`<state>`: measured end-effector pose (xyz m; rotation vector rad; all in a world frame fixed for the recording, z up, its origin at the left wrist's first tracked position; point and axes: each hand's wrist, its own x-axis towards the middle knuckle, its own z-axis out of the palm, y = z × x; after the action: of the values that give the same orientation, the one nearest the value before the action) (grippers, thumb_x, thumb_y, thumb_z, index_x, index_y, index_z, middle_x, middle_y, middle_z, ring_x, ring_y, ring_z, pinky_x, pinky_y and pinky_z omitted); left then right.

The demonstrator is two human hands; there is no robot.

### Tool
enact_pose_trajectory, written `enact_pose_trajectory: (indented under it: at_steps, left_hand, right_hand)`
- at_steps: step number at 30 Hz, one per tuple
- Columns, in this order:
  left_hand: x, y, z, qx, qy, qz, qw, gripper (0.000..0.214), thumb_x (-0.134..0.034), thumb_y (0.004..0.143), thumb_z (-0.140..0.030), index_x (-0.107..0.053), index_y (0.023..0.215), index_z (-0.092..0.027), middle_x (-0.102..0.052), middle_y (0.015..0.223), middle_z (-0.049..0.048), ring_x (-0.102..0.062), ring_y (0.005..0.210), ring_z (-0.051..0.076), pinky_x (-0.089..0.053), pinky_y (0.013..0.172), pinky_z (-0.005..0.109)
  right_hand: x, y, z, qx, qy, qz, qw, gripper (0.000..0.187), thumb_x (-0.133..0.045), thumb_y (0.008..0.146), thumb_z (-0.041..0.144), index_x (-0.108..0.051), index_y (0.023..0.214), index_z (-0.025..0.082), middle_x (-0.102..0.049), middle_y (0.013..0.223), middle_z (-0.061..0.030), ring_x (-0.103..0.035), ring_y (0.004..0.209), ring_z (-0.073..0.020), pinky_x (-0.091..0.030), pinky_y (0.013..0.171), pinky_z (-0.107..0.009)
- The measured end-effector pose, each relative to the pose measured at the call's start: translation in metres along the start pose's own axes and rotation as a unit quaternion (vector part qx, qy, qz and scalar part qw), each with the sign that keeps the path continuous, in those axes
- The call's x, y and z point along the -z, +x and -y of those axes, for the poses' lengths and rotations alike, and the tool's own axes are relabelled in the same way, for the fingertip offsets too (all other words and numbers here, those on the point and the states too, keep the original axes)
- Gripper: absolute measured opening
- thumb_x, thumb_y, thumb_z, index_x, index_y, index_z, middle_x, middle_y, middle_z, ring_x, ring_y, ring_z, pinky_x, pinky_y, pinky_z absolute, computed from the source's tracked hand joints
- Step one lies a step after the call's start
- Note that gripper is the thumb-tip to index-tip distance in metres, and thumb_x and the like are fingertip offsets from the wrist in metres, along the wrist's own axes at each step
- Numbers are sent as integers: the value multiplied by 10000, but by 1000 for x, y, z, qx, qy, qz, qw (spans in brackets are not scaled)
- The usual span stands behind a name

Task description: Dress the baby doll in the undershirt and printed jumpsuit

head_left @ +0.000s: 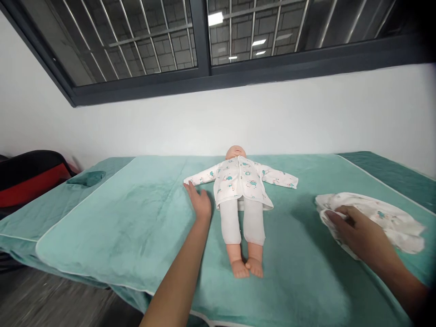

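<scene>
A baby doll (235, 151) lies on its back on a green plush cover (163, 218). It wears a white printed jacket (235, 178) with both sleeves stretched sideways, and white leggings (230, 222); its feet are bare. My left hand (200, 203) is beside the sleeve on the left, fingertips at its cuff, thumb held apart from the fingers. On the right, my right hand (357, 234) pinches the edge of a bunched white printed baby garment (384, 215), which lies on or just above the cover. Its exact kind is unclear from the folds.
Behind the bed stands a white wall (204, 122) below a dark-framed window (203, 68) with metal bars. A black and red object (37, 177) is at the far left, near a small dark green cloth bump (86, 178). The bed's front edge drops to a dark floor (61, 297).
</scene>
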<state>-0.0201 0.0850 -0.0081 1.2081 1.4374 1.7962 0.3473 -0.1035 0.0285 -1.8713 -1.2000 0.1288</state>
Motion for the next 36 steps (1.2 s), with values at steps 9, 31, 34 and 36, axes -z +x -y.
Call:
enact_pose_trajectory:
  at_steps: [9,31,34,36]
  left_hand:
    - [24,-80,-86,-68,22,314,947,561,-618,890,-332,-464,1425,-259,-560,1409,80,-459,1356,237,-281,1176,425]
    - [10,-88,-152,257,-384,256,849,365,-702,776,-246,-665,1132,-171,-743,1039,69,-703,977,226,-523,920,344]
    - [12,-94,-154,212,-359,258,872,350,-681,813,-328,-664,1136,-196,-734,1038,60,-690,979,218,-520,893,325]
    - [23,-96,-161,182,-275,311,891,323,-662,830,-412,-687,1077,-205,-733,995,57,-680,947,218,-520,848,313]
  right_hand:
    - [-40,-16,147,-33,503,258,824,193,-661,822,378,-542,773,234,-520,710,32,-445,603,-124,-362,540,-245]
    - [-27,-15,187,162,235,253,924,273,-643,835,478,-608,960,238,-632,961,-31,-575,885,-208,-449,794,-351]
    - [-25,-18,200,226,212,280,909,209,-627,846,420,-563,811,224,-603,819,4,-531,772,-178,-405,694,-312]
    - [-23,-13,208,256,187,279,906,199,-565,879,370,-540,757,216,-595,763,9,-516,726,-171,-379,655,-304]
